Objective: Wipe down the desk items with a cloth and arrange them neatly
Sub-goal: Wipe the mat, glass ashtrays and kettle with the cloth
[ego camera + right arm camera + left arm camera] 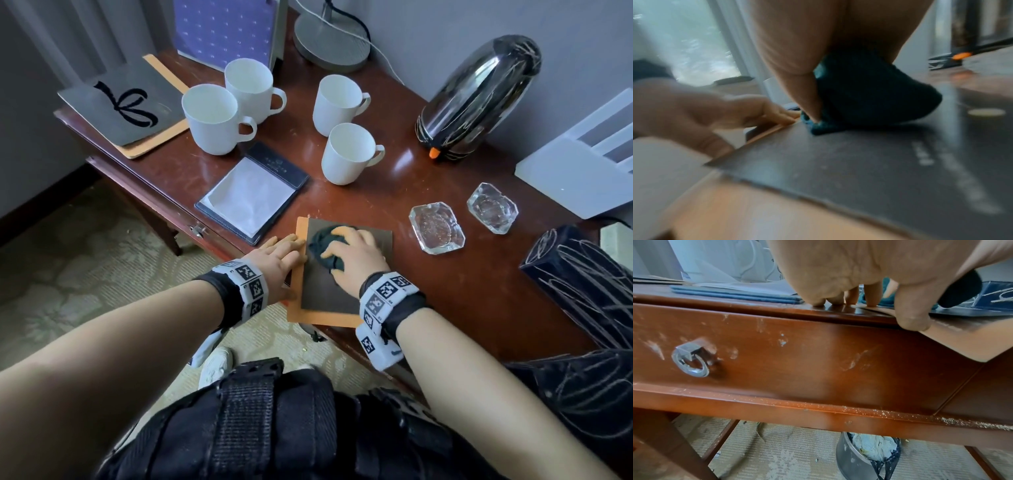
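Left hand (279,258) flat, pinning the folder (329,294); right hand (354,255) fingers bunching the cloth (322,245): wipe toward the overhanging edge, light pressure.

Looks like a hotel guest room; worn red-brown writing desk (455,308) with a ring-pull drawer (691,361), set with four matching white cups (214,120), a steel kettle (479,99), two glass ashtrays (436,228) and a leather-backed notepad (251,193). Patterned carpet (68,260) underfoot; curtain (61,31) at the left; lined waste bin (867,456) under the desk.
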{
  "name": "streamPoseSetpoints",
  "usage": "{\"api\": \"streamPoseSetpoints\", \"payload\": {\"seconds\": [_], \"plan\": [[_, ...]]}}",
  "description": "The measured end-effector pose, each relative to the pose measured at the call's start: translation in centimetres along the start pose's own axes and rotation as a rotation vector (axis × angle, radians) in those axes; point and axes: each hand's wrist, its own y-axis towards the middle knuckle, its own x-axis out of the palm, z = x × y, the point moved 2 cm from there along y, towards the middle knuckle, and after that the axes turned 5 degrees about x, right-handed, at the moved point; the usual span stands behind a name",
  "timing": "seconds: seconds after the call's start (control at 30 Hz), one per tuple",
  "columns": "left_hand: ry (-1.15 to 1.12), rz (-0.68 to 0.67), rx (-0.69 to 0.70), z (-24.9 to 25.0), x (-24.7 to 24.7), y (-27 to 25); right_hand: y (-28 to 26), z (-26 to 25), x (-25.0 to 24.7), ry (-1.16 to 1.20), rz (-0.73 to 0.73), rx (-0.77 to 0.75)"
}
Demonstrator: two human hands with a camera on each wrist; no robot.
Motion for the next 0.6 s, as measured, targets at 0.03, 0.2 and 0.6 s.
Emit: {"api": "streamPoseSetpoints", "payload": {"seconds": [0.03, 0.2, 0.6], "plan": [[0.001, -0.005, -0.005, 0.1, -0.1, 0.0, -0.2, -0.2, -0.3, -0.026, -0.060, -0.060], [0.008, 0.010, 0.028, -0.1, -0.1, 0.1, -0.9, 1.7, -4.7, -0.139, -0.306, 0.024], [-0.013, 0.013, 0.024, -0.1, -0.1, 0.0, 0.3, 0.3, -0.6, -0.080, -0.087, 0.238]]}}
